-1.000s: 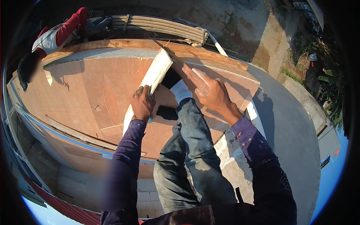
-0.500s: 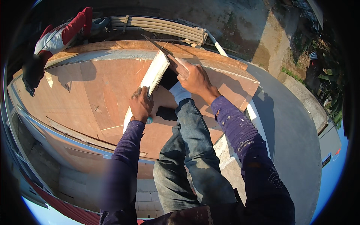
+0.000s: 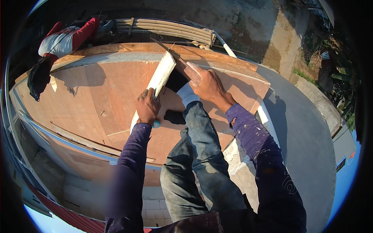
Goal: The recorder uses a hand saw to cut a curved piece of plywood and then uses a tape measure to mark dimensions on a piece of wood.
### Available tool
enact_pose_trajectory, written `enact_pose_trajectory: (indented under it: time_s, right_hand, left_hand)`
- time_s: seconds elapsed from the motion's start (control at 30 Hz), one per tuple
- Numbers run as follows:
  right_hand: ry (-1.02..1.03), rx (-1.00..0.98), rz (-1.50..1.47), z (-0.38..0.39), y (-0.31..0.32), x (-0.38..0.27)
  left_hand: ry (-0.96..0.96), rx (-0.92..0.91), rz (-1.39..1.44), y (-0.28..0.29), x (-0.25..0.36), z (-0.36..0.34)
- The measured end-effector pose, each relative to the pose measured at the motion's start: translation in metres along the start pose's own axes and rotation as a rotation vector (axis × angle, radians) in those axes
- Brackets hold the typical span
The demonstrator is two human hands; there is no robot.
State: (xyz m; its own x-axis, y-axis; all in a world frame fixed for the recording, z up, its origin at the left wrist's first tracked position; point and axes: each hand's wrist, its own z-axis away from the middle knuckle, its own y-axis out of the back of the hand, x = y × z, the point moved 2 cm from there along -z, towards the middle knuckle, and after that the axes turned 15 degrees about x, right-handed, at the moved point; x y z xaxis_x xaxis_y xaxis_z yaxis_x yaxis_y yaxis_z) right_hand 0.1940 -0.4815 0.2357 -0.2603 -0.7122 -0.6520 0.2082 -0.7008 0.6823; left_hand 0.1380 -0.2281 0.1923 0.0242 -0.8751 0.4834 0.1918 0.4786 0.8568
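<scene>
A pale wooden board (image 3: pixel 162 73) slants across the plywood surface in front of me, its far end raised toward the wooden edge beam. My left hand (image 3: pixel 147 106) is closed on its near part, pressing it from above. In my right hand (image 3: pixel 210 83) is the brown handle of a handsaw (image 3: pixel 180 61). The saw's dark blade points away to the far left and crosses the board's far end. My right leg (image 3: pixel 200 136), with a white sock, is just right of the board. A small teal round thing (image 3: pixel 156 124) lies beside my left wrist.
Another person (image 3: pixel 62 44) in red and white bends over at the far left. Bundled bamboo poles (image 3: pixel 167 31) lie beyond the edge beam (image 3: pixel 128 47). The plywood (image 3: pixel 87 87) ends in a drop at the right, above a grey road (image 3: pixel 303 155). Loose wood strips lie nearer left.
My right hand has drawn the saw back toward me and slightly right, along its blade. My left hand keeps its hold on the board. The other person's torso has shifted.
</scene>
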Motion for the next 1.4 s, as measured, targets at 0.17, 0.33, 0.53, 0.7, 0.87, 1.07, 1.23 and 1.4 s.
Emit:
enact_pose_trajectory:
  time_s: [0.17, 0.33, 0.53, 0.7, 0.87, 1.07, 1.23, 1.4]
  right_hand:
    - [0.036, -0.002, -0.12, 0.064, 0.063, -0.016]
    - [-0.005, -0.018, 0.04, -0.013, -0.003, 0.008]
    - [-0.018, 0.008, -0.128, 0.064, 0.058, -0.012]
    - [-0.111, -0.145, 0.095, 0.007, 0.019, -0.006]
    - [-0.1, -0.106, 0.006, 0.025, 0.031, -0.014]
    - [-0.007, -0.036, -0.024, 0.035, 0.038, -0.006]
    - [-0.09, -0.056, -0.011, -0.003, -0.002, 0.007]
    - [0.105, 0.09, -0.157, 0.087, 0.069, -0.005]
  left_hand:
    - [-0.046, 0.086, -0.015, 0.009, -0.009, 0.006]
    - [-0.01, 0.008, 0.009, -0.003, 0.01, 0.0]
    - [-0.045, 0.076, -0.005, 0.008, -0.013, 0.008]
    - [-0.044, 0.074, 0.025, 0.001, 0.003, 0.003]
    - [-0.029, 0.051, 0.006, 0.001, -0.009, 0.004]
    - [-0.082, 0.11, 0.011, 0.003, -0.002, 0.006]
    - [-0.062, 0.08, 0.018, -0.004, 0.002, 0.004]
    - [-0.017, 0.03, -0.046, 0.009, -0.009, 0.008]
